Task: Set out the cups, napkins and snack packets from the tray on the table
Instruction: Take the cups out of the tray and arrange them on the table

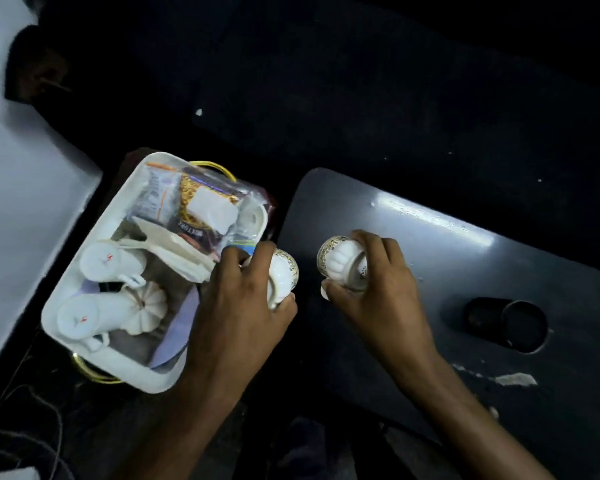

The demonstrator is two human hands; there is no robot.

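A white tray (94,237) with gold handles sits at the left. Inside it lie several white cups (99,263), folded napkins (174,244) and clear snack packets (191,199). My left hand (236,306) grips a white cup with a gold rim (283,275) at the tray's right edge, tilted on its side. My right hand (371,282) holds a second gold-rimmed cup (340,261), tipped sideways just above the dark grey table (447,258).
A round cup-holder recess (520,323) is sunk in the table at the right. White scuffs mark the table's near edge (513,379). A pale wall or panel (21,202) runs along the left. Wires (25,441) trail on the dark floor at bottom left.
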